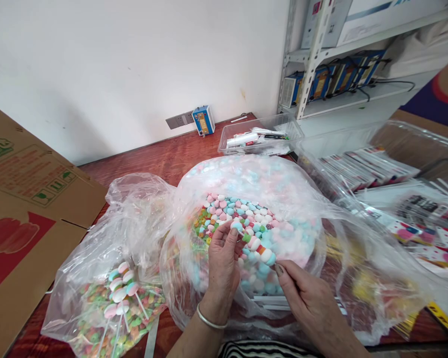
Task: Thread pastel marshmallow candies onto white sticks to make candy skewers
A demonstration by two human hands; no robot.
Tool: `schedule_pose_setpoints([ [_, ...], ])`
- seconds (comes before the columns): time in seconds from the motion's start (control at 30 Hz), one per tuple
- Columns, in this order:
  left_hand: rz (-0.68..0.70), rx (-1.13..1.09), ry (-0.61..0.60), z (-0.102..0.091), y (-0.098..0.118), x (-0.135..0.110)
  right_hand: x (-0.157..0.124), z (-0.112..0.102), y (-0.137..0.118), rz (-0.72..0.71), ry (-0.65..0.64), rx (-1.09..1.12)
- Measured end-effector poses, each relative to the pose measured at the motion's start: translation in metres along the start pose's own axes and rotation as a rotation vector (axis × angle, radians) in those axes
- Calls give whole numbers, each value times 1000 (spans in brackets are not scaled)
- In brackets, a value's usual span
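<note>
My left hand [222,263], with a bangle at the wrist, pinches a light blue round candy [237,226] at the upper end of a candy skewer [260,248]. Lower down, the fingers of my right hand [308,296] close on the skewer's stick end, beside its last blue candy. White, pink, orange and green pieces sit along the skewer. Beneath both hands lies a large clear plastic bag [246,174], opened wide over pastel button-shaped candies [256,214] and small colourful ring candies [205,223]. My left fingers hide part of the skewer.
Candy lollipops [121,288] lie on a bag of ring candies [85,318] at left. Cardboard boxes [30,199] flank the reddish wooden table [145,161]. Behind is a clear tray of pens [227,134]; printed packets [369,166] fill a bin at right, below a metal shelf [309,64].
</note>
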State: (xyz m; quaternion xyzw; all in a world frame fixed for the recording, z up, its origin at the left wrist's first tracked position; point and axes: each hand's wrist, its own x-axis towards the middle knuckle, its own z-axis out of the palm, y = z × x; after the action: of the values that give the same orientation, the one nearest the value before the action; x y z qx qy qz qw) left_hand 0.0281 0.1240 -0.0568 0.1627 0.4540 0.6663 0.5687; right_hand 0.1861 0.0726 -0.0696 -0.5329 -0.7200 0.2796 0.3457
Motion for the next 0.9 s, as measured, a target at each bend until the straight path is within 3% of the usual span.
schedule_pose_setpoints([
  [0.53, 58, -2, -14, -3, -5, 1, -1, 6, 0, 45, -52, 23],
  [0.9, 268, 335, -54, -13, -17, 2, -5, 6, -3, -63, 29, -186],
])
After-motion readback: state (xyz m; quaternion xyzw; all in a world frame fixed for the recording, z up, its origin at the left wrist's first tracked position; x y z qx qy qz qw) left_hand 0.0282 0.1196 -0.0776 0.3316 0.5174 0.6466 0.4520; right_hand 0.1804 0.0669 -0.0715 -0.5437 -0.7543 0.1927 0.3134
